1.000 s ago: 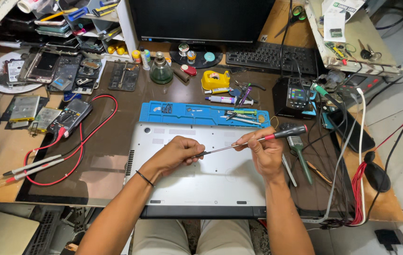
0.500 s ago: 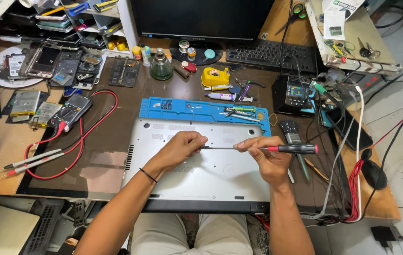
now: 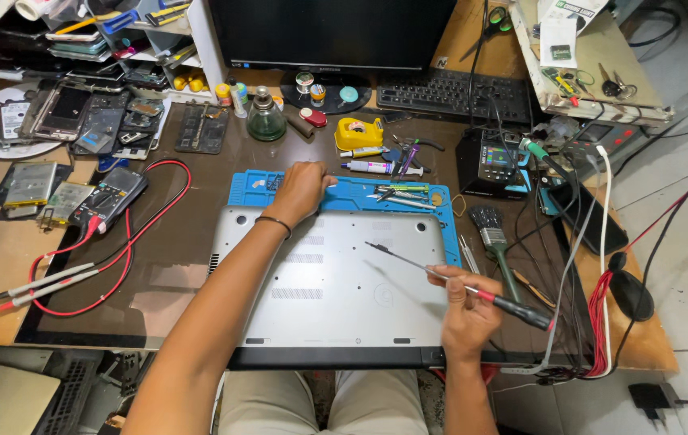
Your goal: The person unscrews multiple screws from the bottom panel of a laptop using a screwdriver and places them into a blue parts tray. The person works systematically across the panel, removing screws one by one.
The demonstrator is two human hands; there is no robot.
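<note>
Screwdriver [image 3: 473, 292] gripped in right hand [image 3: 466, 310], its tip held over upturned silver laptop [image 3: 328, 282], left hand [image 3: 300, 189] rested on blue mat [image 3: 344, 193], fingers curled, nothing seen held.

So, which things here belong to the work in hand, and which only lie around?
In use:
- silver laptop, bottom up
- screwdriver in right hand
- blue tray under left hand

Lying about:
- multimeter
- brush
- yellow tape measure
- keyboard
</note>
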